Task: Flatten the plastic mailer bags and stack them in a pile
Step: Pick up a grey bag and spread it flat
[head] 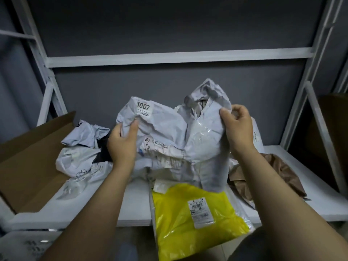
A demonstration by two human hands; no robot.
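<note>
A big crumpled pale grey mailer bag (169, 132) with a "3007" sticker and a barcode label is held up over the white shelf (135, 204). My left hand (122, 144) grips its left edge, thumb on the front. My right hand (238, 127) pinches its upper right edge. Below it a flattened yellow mailer bag (197, 225) with a white label lies on a white bag, overhanging the shelf's front edge. More crumpled grey-white mailer bags (81, 153) lie at the left.
An open cardboard box (33, 161) stands at the far left of the shelf. A crumpled brown bag (271, 176) lies at the right. White metal rack posts (323, 129) frame the shelf, with a crossbar (169, 57) above and a grey wall behind.
</note>
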